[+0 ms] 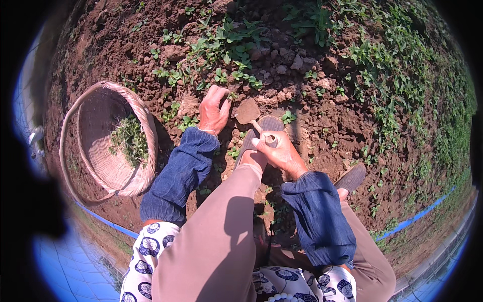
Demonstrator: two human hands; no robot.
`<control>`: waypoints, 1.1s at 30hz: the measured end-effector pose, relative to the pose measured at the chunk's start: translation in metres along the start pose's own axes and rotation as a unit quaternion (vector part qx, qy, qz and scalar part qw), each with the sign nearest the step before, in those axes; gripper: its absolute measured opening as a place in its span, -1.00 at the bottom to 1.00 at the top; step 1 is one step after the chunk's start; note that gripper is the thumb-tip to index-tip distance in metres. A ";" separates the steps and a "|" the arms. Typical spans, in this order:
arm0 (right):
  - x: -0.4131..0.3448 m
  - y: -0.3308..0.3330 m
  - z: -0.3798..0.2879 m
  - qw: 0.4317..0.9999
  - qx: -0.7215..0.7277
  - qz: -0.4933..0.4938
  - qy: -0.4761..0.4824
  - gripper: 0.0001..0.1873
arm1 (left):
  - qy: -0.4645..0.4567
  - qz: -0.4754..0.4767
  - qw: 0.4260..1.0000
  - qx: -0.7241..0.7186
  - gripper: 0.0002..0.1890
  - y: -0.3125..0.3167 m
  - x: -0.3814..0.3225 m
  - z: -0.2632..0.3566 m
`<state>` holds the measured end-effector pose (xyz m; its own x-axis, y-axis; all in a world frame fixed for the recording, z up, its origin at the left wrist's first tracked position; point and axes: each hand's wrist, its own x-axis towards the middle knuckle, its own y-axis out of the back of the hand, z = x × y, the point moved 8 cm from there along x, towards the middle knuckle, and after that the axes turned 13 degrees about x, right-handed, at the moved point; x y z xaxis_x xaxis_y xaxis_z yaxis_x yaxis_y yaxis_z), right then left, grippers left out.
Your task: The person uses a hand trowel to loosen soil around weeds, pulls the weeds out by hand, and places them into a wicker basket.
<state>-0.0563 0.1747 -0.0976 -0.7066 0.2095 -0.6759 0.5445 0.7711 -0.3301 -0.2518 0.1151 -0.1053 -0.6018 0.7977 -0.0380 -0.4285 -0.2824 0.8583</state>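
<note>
My left hand (pixel 214 110) is low over the soil, thumb and forefinger pinched together at a small green seedling (pixel 233 96). My right hand (pixel 282 152) grips the short handle (pixel 271 141) of a small hand hoe. Its flat, soil-coloured blade (pixel 248 110) lies on the ground just right of my left hand, beside the toe of my dark shoe (pixel 272 122). To the left, a woven basket (pixel 105 160) with a hooped handle leans tilted on the soil. A bunch of pulled green plants (pixel 130 141) lies inside it.
Clumpy reddish soil (pixel 151 22) carries scattered seedlings (pixel 245 79) ahead of me. Denser green growth (pixel 392 75) covers the right side. A blue strip (pixel 415 219) runs along the ground behind me. My other shoe (pixel 351 177) rests to the right.
</note>
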 end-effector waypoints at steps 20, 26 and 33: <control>0.028 0.021 -0.154 0.896 -0.443 0.018 0.031 -0.63 | -0.001 -0.107 0.992 0.073 -0.60 -0.014 0.086 -0.006; 0.062 0.019 -0.181 0.895 -0.444 0.019 -0.043 -0.71 | -0.028 -0.152 0.974 0.168 -0.60 -0.028 0.098 0.014; 0.094 0.024 -0.146 0.901 -0.434 0.023 0.010 -0.66 | -0.080 -0.088 0.961 0.249 -0.73 -0.031 0.101 0.024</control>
<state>-0.1753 0.3005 -0.0729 -0.7051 0.2574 -0.6607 0.0215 0.9391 0.3429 -0.2831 0.2170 -0.1234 -0.4209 0.8928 -0.1608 -0.1154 0.1232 0.9857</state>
